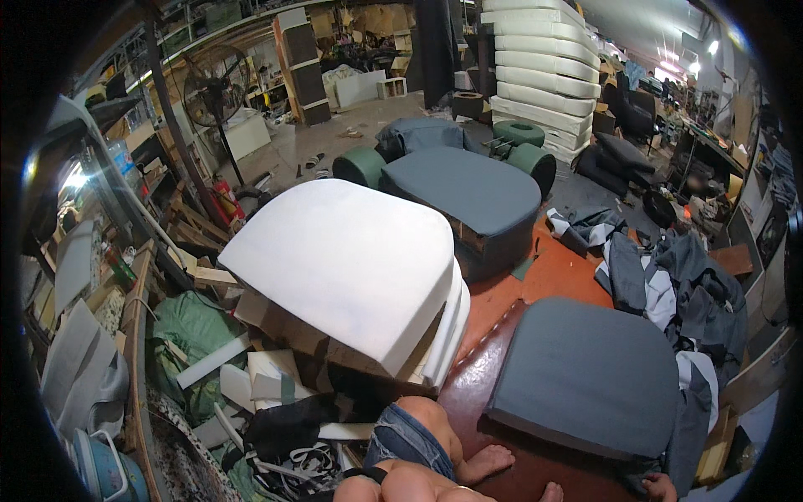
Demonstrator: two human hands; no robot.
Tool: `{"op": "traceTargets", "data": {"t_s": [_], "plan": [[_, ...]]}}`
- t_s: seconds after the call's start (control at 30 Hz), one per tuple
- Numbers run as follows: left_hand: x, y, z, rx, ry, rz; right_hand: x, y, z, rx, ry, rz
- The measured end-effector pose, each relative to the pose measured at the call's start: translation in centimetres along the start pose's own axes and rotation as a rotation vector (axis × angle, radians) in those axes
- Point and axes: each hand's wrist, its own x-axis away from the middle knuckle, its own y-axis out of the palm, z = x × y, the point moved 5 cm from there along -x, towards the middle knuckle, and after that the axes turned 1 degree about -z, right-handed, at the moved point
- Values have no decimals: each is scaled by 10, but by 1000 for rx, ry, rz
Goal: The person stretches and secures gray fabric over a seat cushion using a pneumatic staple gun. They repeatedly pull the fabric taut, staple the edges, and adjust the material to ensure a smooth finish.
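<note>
Grey fabric, tight and finely woven, covers the rounded seat cushion (590, 376) lying flat on the dark red glossy table (481, 368) just ahead of me. Only the tips of my right hand (661, 487) show at the lower edge, close to the cushion's near corner; I cannot tell whether those fingers are curled or spread. My left hand (401, 489) is little more than a rounded patch of skin at the bottom rim, and its fingers are hidden, so I cannot tell their state either. My bare foot (489, 462) rests on the table near the cushion's left edge.

Left of the cushion, white foam slabs (351, 268) with rounded corners lean in a stack, smooth and matte, over rough wooden frames. Beyond them stands a half-upholstered sofa (464, 188) with a grey seat and green cylindrical arms. Loose grey cloth (669, 284) lies crumpled on the right. Farther back, a tall stack of pale mattresses (544, 75) rises from the concrete floor (351, 134), and a pedestal fan (216, 84) stands on the left among cluttered shelves.
</note>
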Motion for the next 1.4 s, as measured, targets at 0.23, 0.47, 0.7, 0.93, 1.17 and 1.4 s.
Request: {"op": "traceTargets", "data": {"t_s": [0.23, 0.47, 0.7, 0.93, 1.17, 1.4], "plan": [[4, -6, -11, 184, -9, 163, -12, 12, 11, 80, -55, 78], [9, 4, -11, 151, 42, 175, -27, 22, 31, 60, -64, 39], [9, 11, -21, 73, 160, 179, 8, 0, 2, -271, 241, 115], [-3, 1, -26, 175, 56, 59, 18, -5, -7, -242, 216, 43], [5, -7, -34, 297, 30, 40, 5, 0, 2, -273, 256, 66], [8, -3, -28, 277, -96, 105, 12, -2, -5, -263, 246, 43]]}}
